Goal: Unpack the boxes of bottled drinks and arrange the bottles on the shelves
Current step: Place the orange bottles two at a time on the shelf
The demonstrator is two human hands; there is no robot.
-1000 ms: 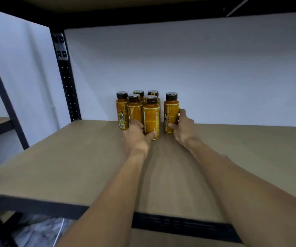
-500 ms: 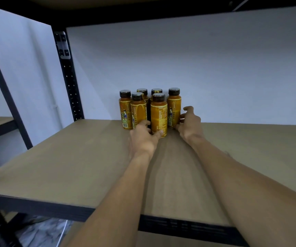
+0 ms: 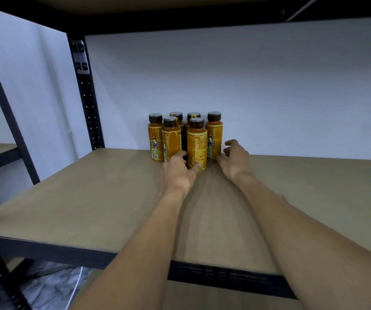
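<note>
Six orange drink bottles (image 3: 171, 139) stand clustered at the back of the shelf (image 3: 90, 198), near the wall (image 3: 269, 97). My left grip (image 3: 177, 175) curls round the base of the front bottle (image 3: 196, 144). My right grip (image 3: 236, 162), which clasped the rightmost bottle (image 3: 214, 135) a second ago, has let go and hangs loose-fingered beside it.
</note>
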